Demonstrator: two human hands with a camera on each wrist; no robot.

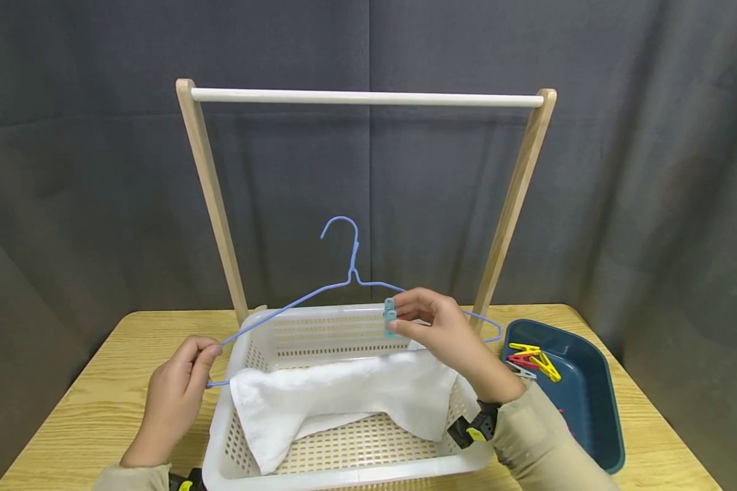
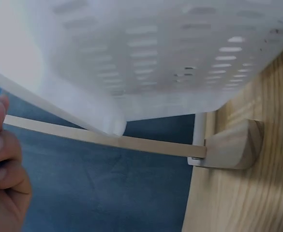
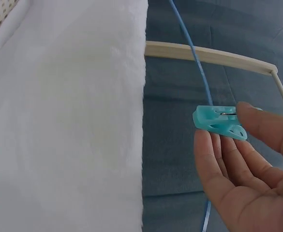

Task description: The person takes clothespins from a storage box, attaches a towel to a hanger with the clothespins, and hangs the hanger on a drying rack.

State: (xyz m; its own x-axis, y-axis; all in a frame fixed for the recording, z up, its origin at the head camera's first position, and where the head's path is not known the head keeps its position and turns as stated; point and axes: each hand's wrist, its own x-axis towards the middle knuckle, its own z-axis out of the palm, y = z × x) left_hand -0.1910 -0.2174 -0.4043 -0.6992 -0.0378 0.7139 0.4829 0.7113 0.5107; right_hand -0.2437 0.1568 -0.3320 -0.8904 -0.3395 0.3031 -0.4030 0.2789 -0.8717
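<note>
A blue wire hanger [image 1: 304,298] is held up over the white basket by my left hand [image 1: 181,385], which grips its left end. Over the hanger's lower bar drapes a white towel [image 1: 350,389], its two ends hanging down into the basket. My right hand [image 1: 439,327] pinches a turquoise clothespin [image 1: 389,318] between thumb and fingers, above the towel's right part. In the right wrist view the clothespin [image 3: 221,121] is beside the towel's edge [image 3: 83,116], apart from it. The left wrist view shows only the curled fingers [image 2: 6,162] of my left hand.
The white perforated basket [image 1: 344,477] stands on the wooden table [image 1: 92,402]. Behind it rises a wooden rack with a white rail [image 1: 368,99]. To the right, a dark blue tray [image 1: 589,409] contains yellow clothespins [image 1: 546,367], with red and grey ones beside them.
</note>
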